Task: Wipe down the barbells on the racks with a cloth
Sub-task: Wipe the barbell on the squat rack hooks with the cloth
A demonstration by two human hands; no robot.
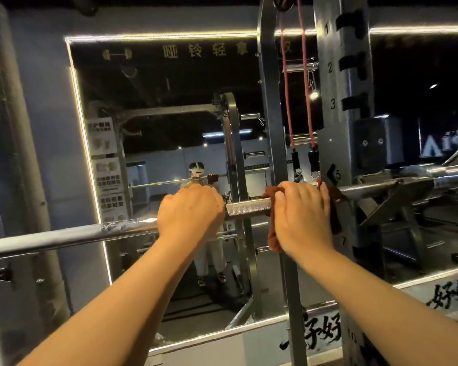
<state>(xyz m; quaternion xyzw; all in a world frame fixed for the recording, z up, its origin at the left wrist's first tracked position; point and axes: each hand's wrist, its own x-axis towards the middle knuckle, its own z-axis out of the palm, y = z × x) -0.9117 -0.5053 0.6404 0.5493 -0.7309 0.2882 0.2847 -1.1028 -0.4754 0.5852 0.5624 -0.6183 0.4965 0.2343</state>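
I saw the left hand (191, 212) wrapped over the barbell (249, 207). Its fingers were curled round the bare steel, gripping it where the smooth shaft met the knurling. Just beside it, with a short stretch of knurling between them, the right hand (302, 215) gripped a dark red cloth (333, 215) folded round the bar. Those fingers curled over the top, their tips hidden behind it. Cloth stuck out on both sides of that hand and hung below it.

The barbell ran from the lower left edge up to the right, passing the numbered rack upright (341, 75) near its mark 5. I could not tell what carried it there, and the frame cut off its right end. Two red resistance bands (287, 101) hung beside the upright, their black ends just above the right hand.

Beyond, in a dim room, a wall mirror (156, 101) edged by a light strip (77, 101) reflected a person at the bar. The posters in it were too small to read.
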